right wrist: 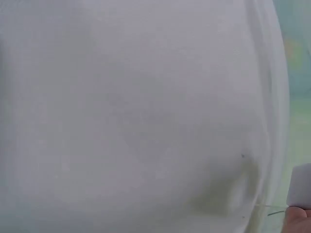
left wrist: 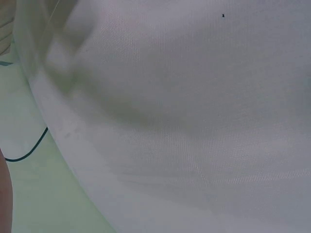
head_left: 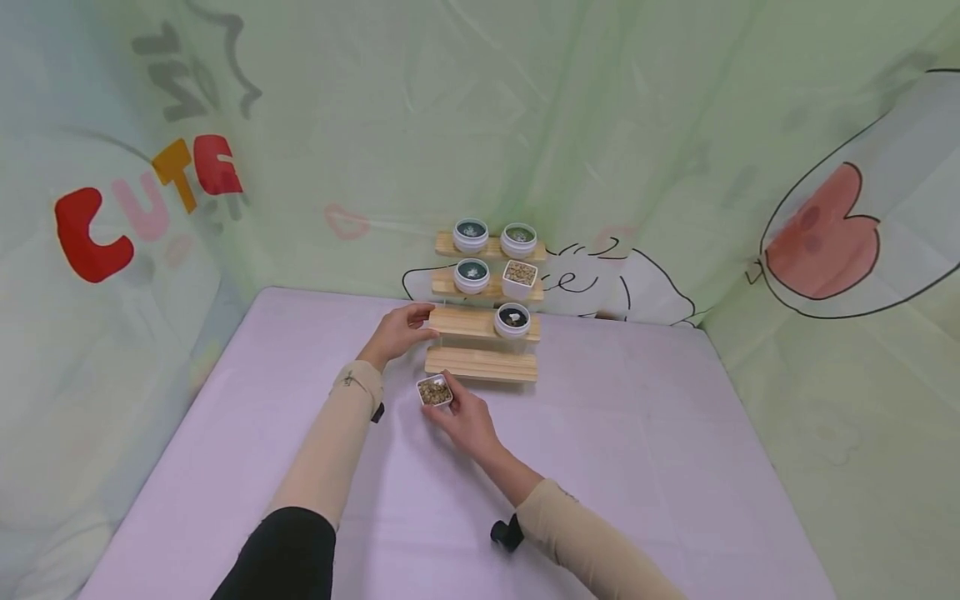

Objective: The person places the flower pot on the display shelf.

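My right hand (head_left: 468,421) pinches a small square white pot (head_left: 434,391) filled with brownish granules, just in front of the lowest step. In the right wrist view, a white wall of the pot (right wrist: 300,187) and a fingertip show at the lower right edge. A tiered wooden stand (head_left: 480,364) stands at the back of the table. My left hand (head_left: 401,332) grips the left end of its third step from the top, thumb in front. That step carries a round white pot (head_left: 513,321) with dark filling at its right end.
Two round white pots (head_left: 471,236) sit on the top step. On the second are another round pot (head_left: 472,275) and a square pot (head_left: 519,279) of pale granules. Lilac cloth (head_left: 637,467) covers the table; printed fabric (head_left: 390,125) hangs behind and on both sides.
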A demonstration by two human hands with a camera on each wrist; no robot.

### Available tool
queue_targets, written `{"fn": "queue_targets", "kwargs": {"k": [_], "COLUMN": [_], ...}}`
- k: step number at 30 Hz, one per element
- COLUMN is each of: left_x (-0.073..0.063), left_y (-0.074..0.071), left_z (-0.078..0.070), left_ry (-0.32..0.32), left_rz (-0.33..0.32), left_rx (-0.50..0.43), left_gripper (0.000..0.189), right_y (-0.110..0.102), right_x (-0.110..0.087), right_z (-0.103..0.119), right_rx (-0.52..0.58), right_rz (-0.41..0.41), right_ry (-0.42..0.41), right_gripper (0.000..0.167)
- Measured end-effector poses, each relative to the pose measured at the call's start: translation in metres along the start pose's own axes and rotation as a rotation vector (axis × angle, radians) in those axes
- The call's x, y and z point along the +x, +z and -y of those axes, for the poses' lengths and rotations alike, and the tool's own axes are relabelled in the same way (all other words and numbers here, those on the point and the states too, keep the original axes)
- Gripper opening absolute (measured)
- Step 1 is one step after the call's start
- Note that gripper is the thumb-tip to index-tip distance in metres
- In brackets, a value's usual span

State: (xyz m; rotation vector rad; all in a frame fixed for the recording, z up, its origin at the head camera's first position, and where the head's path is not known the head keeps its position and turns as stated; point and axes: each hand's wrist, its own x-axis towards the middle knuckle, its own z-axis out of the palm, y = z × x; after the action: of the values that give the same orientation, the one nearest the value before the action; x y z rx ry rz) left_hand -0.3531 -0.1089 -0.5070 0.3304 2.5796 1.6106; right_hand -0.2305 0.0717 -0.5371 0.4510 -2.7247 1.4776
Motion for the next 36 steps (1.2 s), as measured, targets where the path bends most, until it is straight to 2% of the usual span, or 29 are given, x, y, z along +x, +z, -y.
{"fn": "queue_targets", "kwargs": {"k": [8,13,17,26,36], "left_x": [0.001,0.001,0.001,0.002,0.000], "left_y": [0.000,-0.001,0.000,0.000,0.000], "left_z": [0.001,-0.002,-0.002,-0.003,-0.004], "left_ry": [-0.015,-0.009,-0.011,-0.041,-0.059], "left_rz": [0.008,0.003,0.001,0.004,0.006], "left_rx": [0.012,0.016,0.028,0.023,0.014], "left_gripper": [0.060,0.059,0.058,0.060,0.060], "right_y": [-0.019,-0.028,-0.033,-0.045,-0.050], "right_x": [0.011,0.022,0.030,0.049,0.064], "right_z": [0.016,0.022,0.028,0.035,0.029], "right_rx": [0.068,0.103,0.137,0.068,0.083], "right_rz": [0.010,-0.012,-0.060,-0.149,-0.192], "right_ry": [0.029,0.030,0.044,0.135,0.126], "right_gripper": [0.071,0.070,0.070,0.072,0.059]}}
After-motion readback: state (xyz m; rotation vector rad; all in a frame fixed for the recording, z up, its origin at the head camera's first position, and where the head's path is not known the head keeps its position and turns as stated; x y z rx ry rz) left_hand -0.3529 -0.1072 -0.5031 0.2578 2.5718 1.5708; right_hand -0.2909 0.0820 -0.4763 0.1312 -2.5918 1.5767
